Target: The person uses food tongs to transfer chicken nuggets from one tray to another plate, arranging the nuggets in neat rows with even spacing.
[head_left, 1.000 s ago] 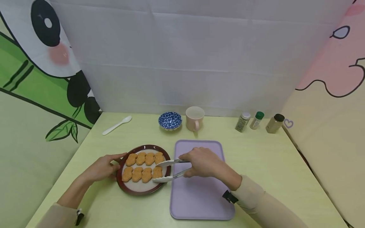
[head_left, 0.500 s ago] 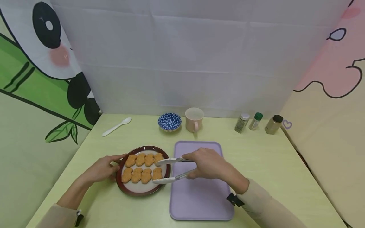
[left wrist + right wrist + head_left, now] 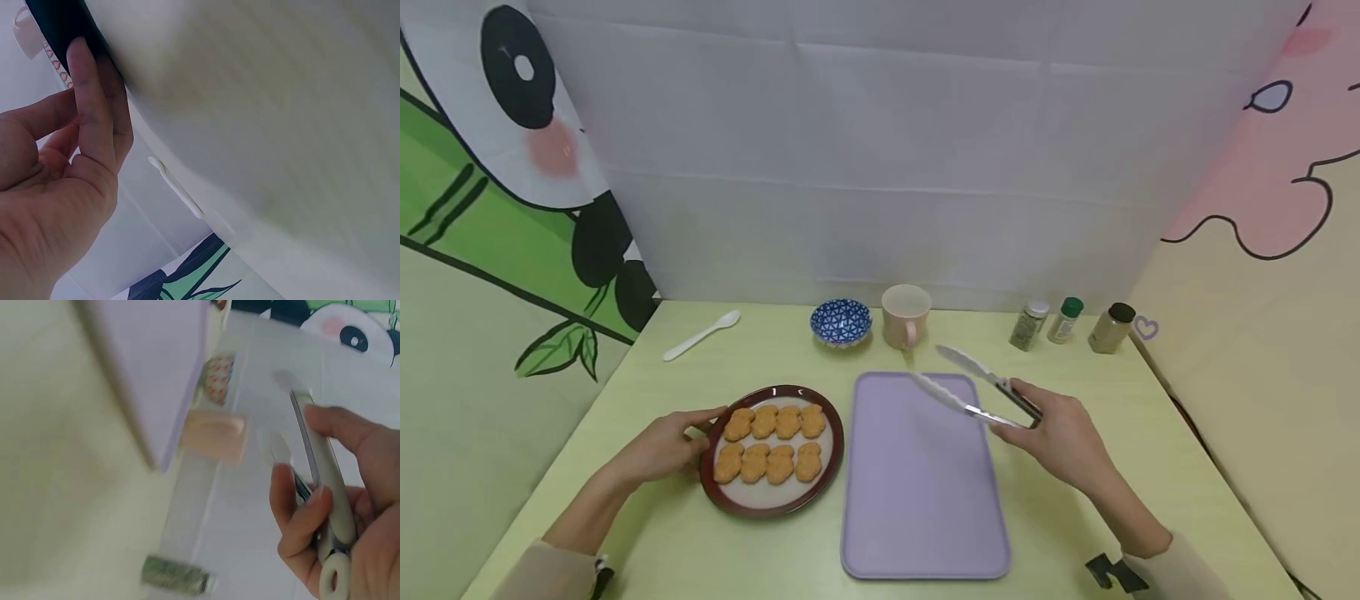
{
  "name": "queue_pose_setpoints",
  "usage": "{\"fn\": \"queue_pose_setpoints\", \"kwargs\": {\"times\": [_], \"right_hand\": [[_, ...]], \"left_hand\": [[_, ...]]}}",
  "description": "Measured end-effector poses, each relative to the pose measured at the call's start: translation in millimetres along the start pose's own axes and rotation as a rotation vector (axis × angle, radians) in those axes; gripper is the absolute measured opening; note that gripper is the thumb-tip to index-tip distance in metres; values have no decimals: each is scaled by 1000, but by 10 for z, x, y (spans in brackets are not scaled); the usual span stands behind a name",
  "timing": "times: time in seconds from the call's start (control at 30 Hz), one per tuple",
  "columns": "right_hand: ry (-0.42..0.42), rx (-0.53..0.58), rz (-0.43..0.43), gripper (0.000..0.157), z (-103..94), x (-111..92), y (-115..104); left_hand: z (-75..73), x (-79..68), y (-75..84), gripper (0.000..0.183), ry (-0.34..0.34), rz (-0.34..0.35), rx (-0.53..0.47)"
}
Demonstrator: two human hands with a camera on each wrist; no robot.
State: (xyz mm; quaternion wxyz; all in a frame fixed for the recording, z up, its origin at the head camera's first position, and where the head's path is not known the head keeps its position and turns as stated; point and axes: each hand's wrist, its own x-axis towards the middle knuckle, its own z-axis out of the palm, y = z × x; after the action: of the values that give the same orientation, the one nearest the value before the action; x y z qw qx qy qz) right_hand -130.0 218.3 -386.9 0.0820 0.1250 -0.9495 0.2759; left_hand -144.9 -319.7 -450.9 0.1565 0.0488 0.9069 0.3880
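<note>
My left hand (image 3: 662,450) holds the left edge of a round plate (image 3: 837,450) with a dark red-brown rim. In the left wrist view, its fingertips (image 3: 81,56) reach the dark underside of the rim. Two rows of golden-brown, nugget-like pieces (image 3: 780,463) lie on the plate. In my right hand (image 3: 1063,429) I grip metal tongs (image 3: 942,392) with whitish tips. Their jaws stand apart with nothing between them, over the far right part of a lilac tray (image 3: 925,500). The right wrist view shows thumb and fingers around the pale tongs handle (image 3: 328,469).
Along the back stand a blue patterned bowl (image 3: 841,322), a pink mug (image 3: 906,317) and seasoning jars with white (image 3: 1028,326), green (image 3: 1065,321) and black (image 3: 1111,329) lids. A white spoon (image 3: 702,335) lies at the back left. Cloth walls surround the table on three sides.
My right hand has carried the tongs off the plate, rightward and back across the tray, and their tips now point toward the back. The left hand stays at the plate.
</note>
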Motion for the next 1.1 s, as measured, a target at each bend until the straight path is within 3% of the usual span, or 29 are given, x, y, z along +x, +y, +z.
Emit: {"fn": "queue_pose_setpoints", "kwargs": {"times": [0.17,0.3,0.43,0.83,1.1], "right_hand": [[86,-34,172,79,-49,-152,417],[77,-57,269,84,36,-231,654],[52,-100,307,84,167,-296,821],[-6,-170,412,83,281,-376,846],[-9,-218,369,75,315,-389,874]], "left_hand": [[9,-16,-25,52,3,5,-9],[4,-28,-64,52,3,11,-11],[-10,-11,-62,52,2,19,4],[-12,51,-18,52,-18,8,3],[-2,50,-43,52,-18,16,-5]]}}
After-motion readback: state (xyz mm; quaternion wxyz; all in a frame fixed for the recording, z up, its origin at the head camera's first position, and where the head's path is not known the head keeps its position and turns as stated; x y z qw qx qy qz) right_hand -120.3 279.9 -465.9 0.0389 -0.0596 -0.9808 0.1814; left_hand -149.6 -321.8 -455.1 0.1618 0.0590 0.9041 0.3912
